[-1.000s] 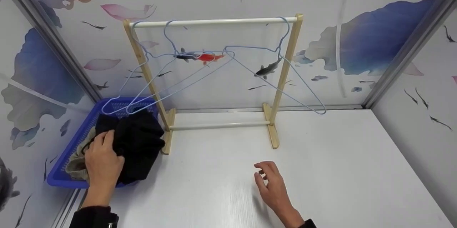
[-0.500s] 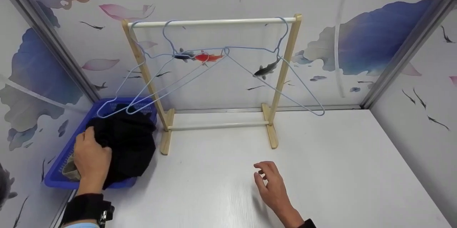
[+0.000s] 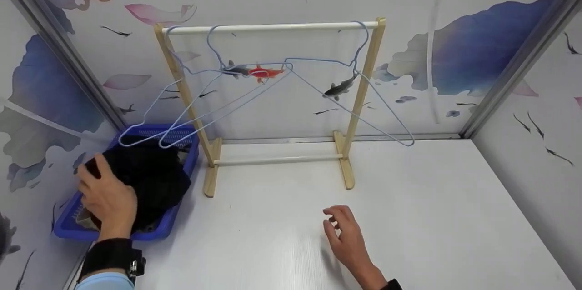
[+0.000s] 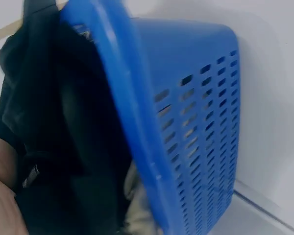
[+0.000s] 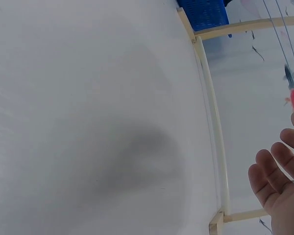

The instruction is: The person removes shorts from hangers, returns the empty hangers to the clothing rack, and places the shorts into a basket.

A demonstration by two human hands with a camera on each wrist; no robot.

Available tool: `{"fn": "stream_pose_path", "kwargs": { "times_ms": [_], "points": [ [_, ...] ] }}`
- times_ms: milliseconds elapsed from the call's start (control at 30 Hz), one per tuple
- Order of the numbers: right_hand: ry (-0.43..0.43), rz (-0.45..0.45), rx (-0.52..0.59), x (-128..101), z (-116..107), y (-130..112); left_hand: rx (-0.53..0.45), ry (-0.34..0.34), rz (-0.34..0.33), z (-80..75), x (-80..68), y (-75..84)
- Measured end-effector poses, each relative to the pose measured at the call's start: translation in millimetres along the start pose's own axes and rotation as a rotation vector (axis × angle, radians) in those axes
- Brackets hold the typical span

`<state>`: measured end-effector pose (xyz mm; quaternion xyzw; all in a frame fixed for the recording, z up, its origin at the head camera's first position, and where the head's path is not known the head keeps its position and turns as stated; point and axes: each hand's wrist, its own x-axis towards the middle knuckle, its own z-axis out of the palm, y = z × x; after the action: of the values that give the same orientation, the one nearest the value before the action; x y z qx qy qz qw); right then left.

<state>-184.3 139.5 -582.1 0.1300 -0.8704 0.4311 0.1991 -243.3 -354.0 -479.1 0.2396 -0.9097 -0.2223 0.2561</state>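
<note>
My left hand point(image 3: 109, 200) lies over a bunched black garment point(image 3: 152, 176) in the blue basket point(image 3: 109, 235), its fingers spread apart. In the left wrist view, part of the palm point(image 4: 2, 208) shows against the dark cloth point(image 4: 63, 112), while the fingers are out of sight. A beige cloth point(image 4: 139, 208) peeks out under the black one along the basket wall. Over the white table, my right hand point(image 3: 349, 240) hovers with loosely bent fingers and holds nothing. The right wrist view shows its fingertips apart from one another.
A wooden rack point(image 3: 363, 87) with a white top rail point(image 3: 273, 28) stands behind. Blue wire hangers point(image 3: 384, 99) hang from the rail. The left ones point(image 3: 143, 122) reach out over the basket. Patterned wall panels enclose the white table point(image 3: 432, 199).
My left hand has moved left and brought the black garment further into the basket. Its fingers have spread from a grip on the cloth. The right hand stays put.
</note>
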Motion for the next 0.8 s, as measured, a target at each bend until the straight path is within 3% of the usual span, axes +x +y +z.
{"fn": "stream_pose_path", "kwargs": {
  "times_ms": [167,333,633,800],
  "points": [
    [-0.013,0.017,0.010,0,-1,-1,0.144,-0.026,0.165,11.0,-5.3,-4.9],
    [-0.008,0.019,0.007,0,-2,1,0.204,-0.154,0.274,16.3,-8.4,-8.0],
    [-0.026,0.023,0.006,0,-6,4,0.216,-0.490,0.273,23.0,-9.9,-6.9],
    [-0.022,0.019,0.006,-1,-7,5,0.218,-0.629,0.243,25.0,-13.4,-4.5]
  ]
}}
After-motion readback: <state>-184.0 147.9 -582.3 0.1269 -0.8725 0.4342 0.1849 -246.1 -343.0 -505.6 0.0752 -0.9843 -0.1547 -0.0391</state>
